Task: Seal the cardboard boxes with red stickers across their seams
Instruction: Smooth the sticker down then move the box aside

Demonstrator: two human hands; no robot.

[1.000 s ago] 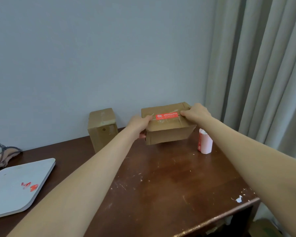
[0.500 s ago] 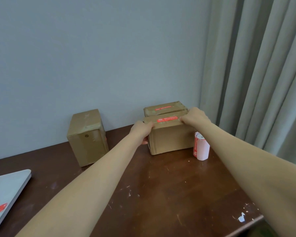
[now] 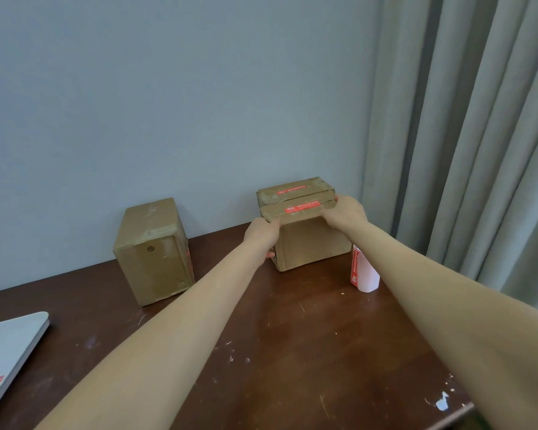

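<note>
Your left hand (image 3: 263, 234) and right hand (image 3: 346, 212) grip the top corners of the front box (image 3: 311, 243), which stands on the tabletop (image 3: 292, 352) just in front of a second box (image 3: 295, 188); a red sticker (image 3: 302, 208) crosses its top.

Bare forearms (image 3: 184, 321), bare left hand (image 3: 261, 232), right hand (image 3: 343, 212)

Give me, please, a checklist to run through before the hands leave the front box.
1. Front red sticker sits atop the front brown cardboard box: ok.
2. Rear red sticker sits atop the rear brown cardboard box: ok.
3. Front sticker's ends pressed flat: cannot tell.
4. Left hand and right hand grip the front box's top edges: ok.
5. Tall brown cardboard box at left shows a sticker on top: not ok.
6. White sticker roll stands beside the front box: ok.
</note>
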